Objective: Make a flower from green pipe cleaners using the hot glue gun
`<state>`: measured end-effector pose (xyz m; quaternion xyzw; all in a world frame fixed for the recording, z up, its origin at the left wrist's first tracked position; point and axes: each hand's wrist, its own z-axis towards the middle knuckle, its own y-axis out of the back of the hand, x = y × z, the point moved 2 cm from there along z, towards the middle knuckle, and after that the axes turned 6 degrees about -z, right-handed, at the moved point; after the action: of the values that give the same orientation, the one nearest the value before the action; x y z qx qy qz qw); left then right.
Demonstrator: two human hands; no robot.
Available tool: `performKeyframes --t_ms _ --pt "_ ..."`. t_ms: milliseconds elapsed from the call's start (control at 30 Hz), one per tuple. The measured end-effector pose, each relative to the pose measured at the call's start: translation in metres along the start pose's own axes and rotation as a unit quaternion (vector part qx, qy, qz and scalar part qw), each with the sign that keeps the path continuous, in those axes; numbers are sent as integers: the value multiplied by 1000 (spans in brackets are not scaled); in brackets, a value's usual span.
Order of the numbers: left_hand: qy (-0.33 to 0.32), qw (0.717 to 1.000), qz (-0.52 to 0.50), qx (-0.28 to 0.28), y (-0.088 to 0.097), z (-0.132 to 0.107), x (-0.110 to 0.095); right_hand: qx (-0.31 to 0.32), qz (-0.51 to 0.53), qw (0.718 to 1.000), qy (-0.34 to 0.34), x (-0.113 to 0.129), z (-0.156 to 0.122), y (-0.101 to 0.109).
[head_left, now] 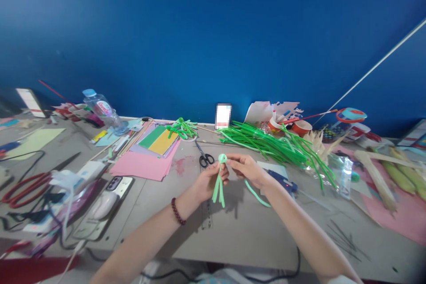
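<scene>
Item under inspection: a pale green chenille-stem piece (218, 185), held above the grey tabletop (246, 235) near the middle of the scene. Its coiled head (222, 158) is at the far end; several straight strands run from it toward the near side, spreading slightly at their tips. The long axis therefore runs near to far, leaning a little left at the near end.

Left hand (208, 182): fingers clamped on the strands just on the near side of the head. This hand is the nearer to the piece and carries it.

Right hand (248, 169): thumb and forefinger extend leftward to the right side of the head, close together. Whether they pinch the coil or only lie against it cannot be told. The head lies directly left of these fingertips, and the axis crosses their direction of reach. A loose pale green stem (255, 195) curves out toward the near right from beneath this hand; its attachment is hidden.
</scene>
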<state>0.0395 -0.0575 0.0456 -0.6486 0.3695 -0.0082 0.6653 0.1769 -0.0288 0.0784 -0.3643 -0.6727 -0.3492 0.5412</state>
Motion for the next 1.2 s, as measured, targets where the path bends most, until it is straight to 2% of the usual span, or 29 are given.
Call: performKeyframes --t_ms 167,400,467,567,733,867,1000,1200 --pt "-3 1000 18 7 -6 18 -6 -1 102 994 -24 1 5 7" --pt "1 999 48 -1 2 41 -3 -54 96 994 0 -9 15 16" --pt "-13 996 85 -24 8 42 -3 -70 96 993 0 -11 17 17" --pt "-72 984 149 -59 15 43 -6 -96 98 991 -9 -14 19 15" --pt "-171 942 274 -91 16 44 -12 -115 105 988 -14 -17 21 11" --pt "-265 874 379 -151 12 37 -17 -125 116 985 -21 -18 20 9" --pt "-348 809 448 -153 6 28 -26 -111 129 985 -20 -18 20 5" --pt "-354 787 494 -102 -3 24 -36 -130 142 981 -22 -14 17 4"
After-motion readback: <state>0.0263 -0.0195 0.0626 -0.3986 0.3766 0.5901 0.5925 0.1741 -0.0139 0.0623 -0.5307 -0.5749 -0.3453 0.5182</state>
